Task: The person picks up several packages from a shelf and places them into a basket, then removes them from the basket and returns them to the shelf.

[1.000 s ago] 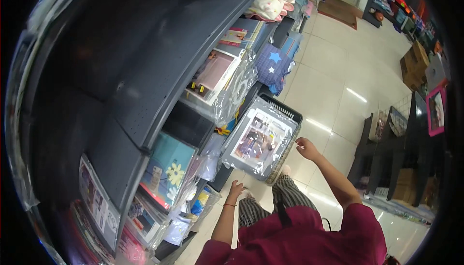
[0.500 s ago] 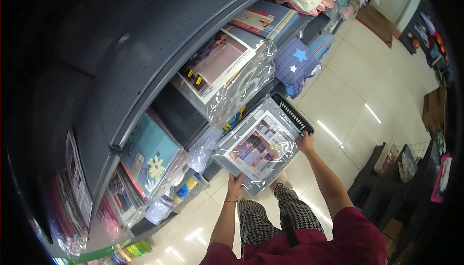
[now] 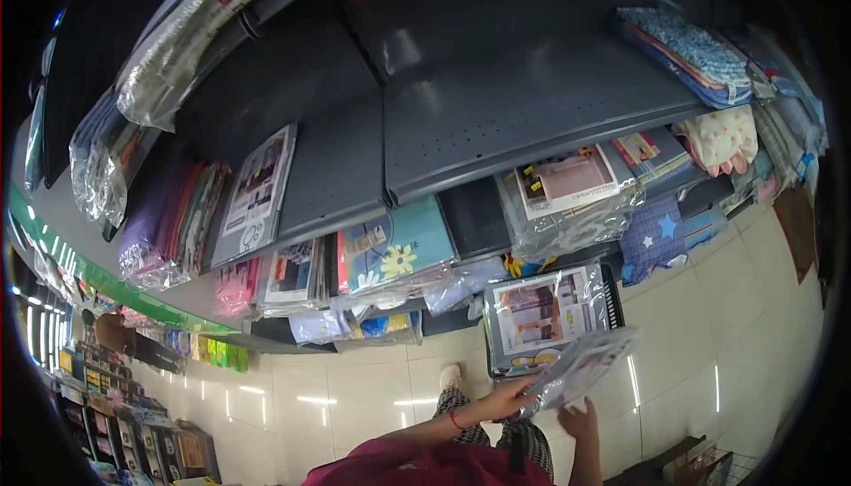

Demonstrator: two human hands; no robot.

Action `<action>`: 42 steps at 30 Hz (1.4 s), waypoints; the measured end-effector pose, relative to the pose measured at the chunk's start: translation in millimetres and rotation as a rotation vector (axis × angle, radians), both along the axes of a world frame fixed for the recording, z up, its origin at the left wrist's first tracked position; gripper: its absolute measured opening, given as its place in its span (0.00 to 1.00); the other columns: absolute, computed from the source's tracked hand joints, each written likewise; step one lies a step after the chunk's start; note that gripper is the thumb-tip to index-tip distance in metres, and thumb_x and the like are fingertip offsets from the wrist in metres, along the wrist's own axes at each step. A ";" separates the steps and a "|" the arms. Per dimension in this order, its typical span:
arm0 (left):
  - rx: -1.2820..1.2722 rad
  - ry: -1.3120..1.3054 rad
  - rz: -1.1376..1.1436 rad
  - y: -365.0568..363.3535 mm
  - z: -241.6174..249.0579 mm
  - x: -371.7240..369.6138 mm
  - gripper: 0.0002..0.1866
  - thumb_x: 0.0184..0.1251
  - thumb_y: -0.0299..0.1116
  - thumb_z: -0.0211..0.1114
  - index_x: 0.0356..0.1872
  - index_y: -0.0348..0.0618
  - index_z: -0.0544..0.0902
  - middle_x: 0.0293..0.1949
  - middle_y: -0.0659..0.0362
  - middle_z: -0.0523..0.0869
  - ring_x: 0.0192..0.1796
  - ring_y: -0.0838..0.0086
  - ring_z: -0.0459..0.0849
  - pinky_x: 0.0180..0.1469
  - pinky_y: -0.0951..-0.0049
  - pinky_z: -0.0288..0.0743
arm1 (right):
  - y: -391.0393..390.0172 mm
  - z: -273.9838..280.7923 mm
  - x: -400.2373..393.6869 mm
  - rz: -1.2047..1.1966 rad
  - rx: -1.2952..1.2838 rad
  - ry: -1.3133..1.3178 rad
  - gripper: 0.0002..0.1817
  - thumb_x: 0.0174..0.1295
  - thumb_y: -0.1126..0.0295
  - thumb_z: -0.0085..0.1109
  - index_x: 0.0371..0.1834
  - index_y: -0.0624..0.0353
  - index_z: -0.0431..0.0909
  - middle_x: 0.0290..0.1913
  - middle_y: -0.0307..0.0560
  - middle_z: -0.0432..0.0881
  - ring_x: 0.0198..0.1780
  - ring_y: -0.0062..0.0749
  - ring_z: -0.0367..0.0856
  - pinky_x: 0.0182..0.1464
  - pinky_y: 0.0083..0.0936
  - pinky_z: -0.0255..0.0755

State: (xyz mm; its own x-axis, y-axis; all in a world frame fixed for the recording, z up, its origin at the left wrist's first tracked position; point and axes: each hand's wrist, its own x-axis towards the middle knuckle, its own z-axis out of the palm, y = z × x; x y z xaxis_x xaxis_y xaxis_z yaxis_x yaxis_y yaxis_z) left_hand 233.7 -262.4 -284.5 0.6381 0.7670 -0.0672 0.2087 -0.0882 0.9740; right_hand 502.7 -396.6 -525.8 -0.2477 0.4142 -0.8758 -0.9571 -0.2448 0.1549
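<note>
So the pack (image 3: 587, 364) is up off the basket (image 3: 612, 298) now, left hand (image 3: 505, 399) clamped on it, right hand (image 3: 581, 420) just beside, fingers apart, leaving a second pack (image 3: 530, 310) showing.

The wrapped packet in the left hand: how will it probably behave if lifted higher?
The packet looks thin, so it is perhaps light. It looks shiny, so may slip in the left hand. It extends nearly straight, suggesting some stiffness.
</note>
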 end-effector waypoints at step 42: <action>-0.008 -0.427 0.857 68.2 188.0 -458.4 0.26 0.74 0.42 0.46 0.22 0.31 0.80 0.19 0.55 0.83 0.21 0.77 0.78 0.27 0.76 0.69 | 273.4 478.9 -514.9 0.853 1.295 -0.979 0.31 0.64 0.79 0.49 0.70 0.58 0.52 0.28 0.45 0.78 0.21 0.21 0.72 0.19 0.19 0.64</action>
State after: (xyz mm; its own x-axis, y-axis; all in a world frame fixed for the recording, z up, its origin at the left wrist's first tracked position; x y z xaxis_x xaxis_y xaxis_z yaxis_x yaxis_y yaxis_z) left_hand -224.8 -194.2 -96.5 -0.1685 0.9851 0.0341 -0.1739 -0.0637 0.9827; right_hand -12.2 -123.2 -46.9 -0.3847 0.9188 -0.0885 -0.1418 -0.1536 -0.9779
